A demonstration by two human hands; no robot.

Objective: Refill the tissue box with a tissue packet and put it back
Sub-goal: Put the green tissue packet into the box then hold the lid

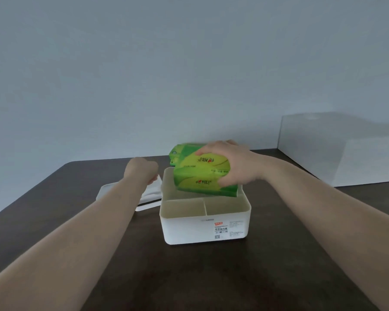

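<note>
A white tissue box stands open in the middle of the dark table, with two small front compartments and a larger rear one. My right hand grips a green tissue packet, tilted, its lower end dipping into the rear compartment. Another green packet peeks out behind it. The box's white lid lies on the table to the left of the box. My left hand hovers over the lid with fingers curled; whether it touches the lid is unclear.
A large white box stands at the back right of the dark wooden table. A plain grey wall rises behind the table's far edge.
</note>
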